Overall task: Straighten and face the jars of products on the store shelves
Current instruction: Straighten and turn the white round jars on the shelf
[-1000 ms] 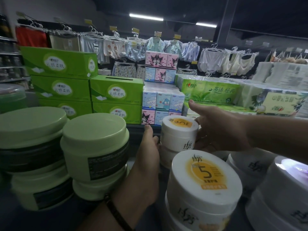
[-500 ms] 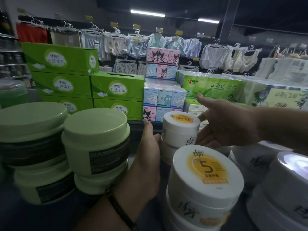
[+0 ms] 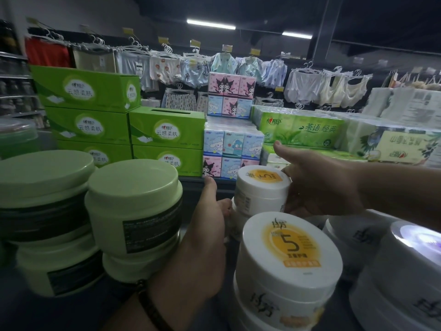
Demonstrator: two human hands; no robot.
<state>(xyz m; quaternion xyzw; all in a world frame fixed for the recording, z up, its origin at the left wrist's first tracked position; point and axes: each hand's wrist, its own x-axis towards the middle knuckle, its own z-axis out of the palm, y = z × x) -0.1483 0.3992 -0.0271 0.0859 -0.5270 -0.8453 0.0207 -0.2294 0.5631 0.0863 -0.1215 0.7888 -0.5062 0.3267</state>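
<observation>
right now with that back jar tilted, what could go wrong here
The tilted white jar in the right hand sits skewed on the jar below; it could slip off. The left hand is squeezed beside the stacked green jars; a nudge could shift that stack.

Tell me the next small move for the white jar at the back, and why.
Probably the right hand should turn the back jar until its logo faces front, then seat it flat: its lid's 5 reads sideways, small print faces out, and it looks tilted over the lower jar that the left hand holds.
</observation>
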